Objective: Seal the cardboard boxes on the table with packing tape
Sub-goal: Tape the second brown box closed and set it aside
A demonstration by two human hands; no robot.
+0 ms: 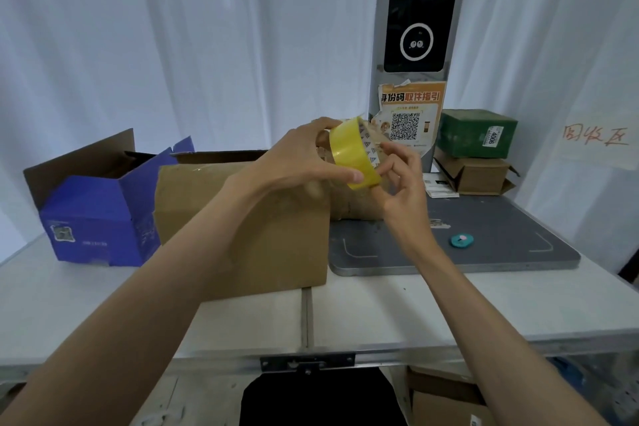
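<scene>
White folding table [397, 308] bearing cardboard boxes [242, 228], pale curtains [173, 45] behind.

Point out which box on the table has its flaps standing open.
The blue box at the far left: its flaps stand up, unlike the brown box beside it.

White table [397, 308], brown box [242, 235], blue box [93, 218], grey mat [484, 245]

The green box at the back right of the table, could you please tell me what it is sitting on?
The green box sits on a smaller brown cardboard box with loose flaps, on the gray mat. The brown box's contents cannot be seen.
</scene>
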